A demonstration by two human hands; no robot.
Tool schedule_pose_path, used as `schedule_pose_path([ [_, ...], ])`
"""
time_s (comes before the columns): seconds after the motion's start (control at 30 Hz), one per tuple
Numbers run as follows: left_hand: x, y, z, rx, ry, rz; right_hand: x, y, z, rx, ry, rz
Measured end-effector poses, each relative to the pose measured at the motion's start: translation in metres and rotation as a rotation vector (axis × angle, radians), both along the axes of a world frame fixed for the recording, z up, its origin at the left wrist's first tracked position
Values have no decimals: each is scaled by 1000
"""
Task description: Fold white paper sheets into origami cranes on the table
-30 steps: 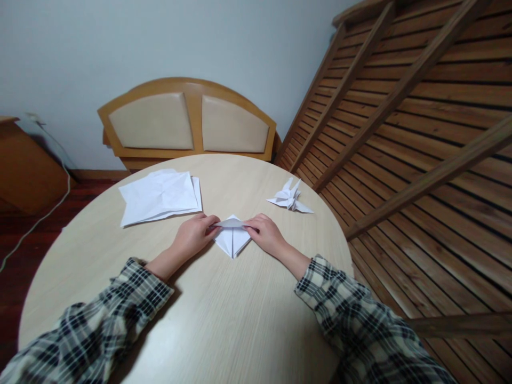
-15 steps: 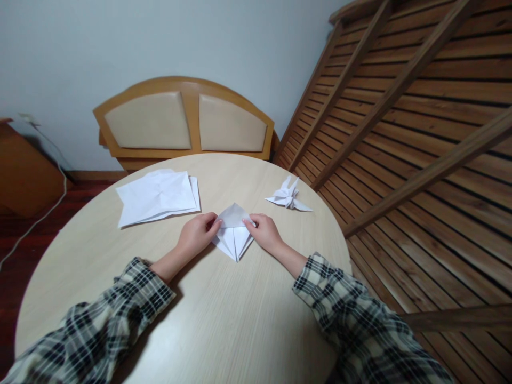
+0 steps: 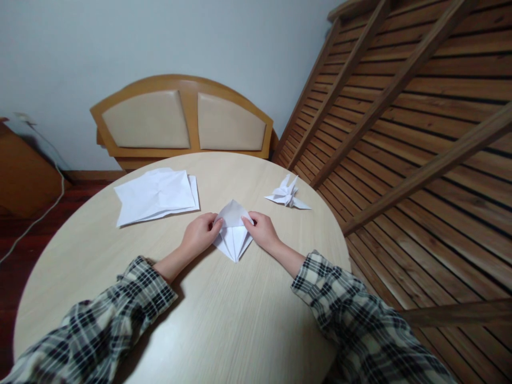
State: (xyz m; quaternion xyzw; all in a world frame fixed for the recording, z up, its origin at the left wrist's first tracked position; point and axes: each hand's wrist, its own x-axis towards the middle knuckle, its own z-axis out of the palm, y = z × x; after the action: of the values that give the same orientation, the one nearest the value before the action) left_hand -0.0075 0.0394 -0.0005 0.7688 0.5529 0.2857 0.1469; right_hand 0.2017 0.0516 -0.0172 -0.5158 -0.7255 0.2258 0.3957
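A partly folded white paper [image 3: 234, 232] lies on the round light-wood table [image 3: 224, 320], its point toward me and an upper flap raised. My left hand [image 3: 199, 234] pinches the paper's left corner with curled fingers. My right hand [image 3: 260, 230] pinches the right corner the same way. Both sleeves are plaid.
A loose stack of creased white sheets [image 3: 157, 194] lies at the table's far left. A finished folded paper figure [image 3: 287, 195] sits at the far right. A wooden chair back [image 3: 182, 120] stands behind the table. A slatted wooden frame [image 3: 420, 122] leans on the right.
The paper's upper flap, folded flat and low a second ago, has been lifted and opened upward. Both hands stayed at the corners and shifted slightly inward.
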Motion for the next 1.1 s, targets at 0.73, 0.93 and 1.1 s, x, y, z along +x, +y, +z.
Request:
schedule_pose_path([
  [0.73,-16,6,-4,-68,-293,-218,11,7,-8,-78,100,-6],
  [0.93,-13,3,-2,-51,-263,-330,12,7,-6,-81,116,41],
  [1.1,-12,2,-2,-17,-243,-378,12,6,-5,-76,113,44],
])
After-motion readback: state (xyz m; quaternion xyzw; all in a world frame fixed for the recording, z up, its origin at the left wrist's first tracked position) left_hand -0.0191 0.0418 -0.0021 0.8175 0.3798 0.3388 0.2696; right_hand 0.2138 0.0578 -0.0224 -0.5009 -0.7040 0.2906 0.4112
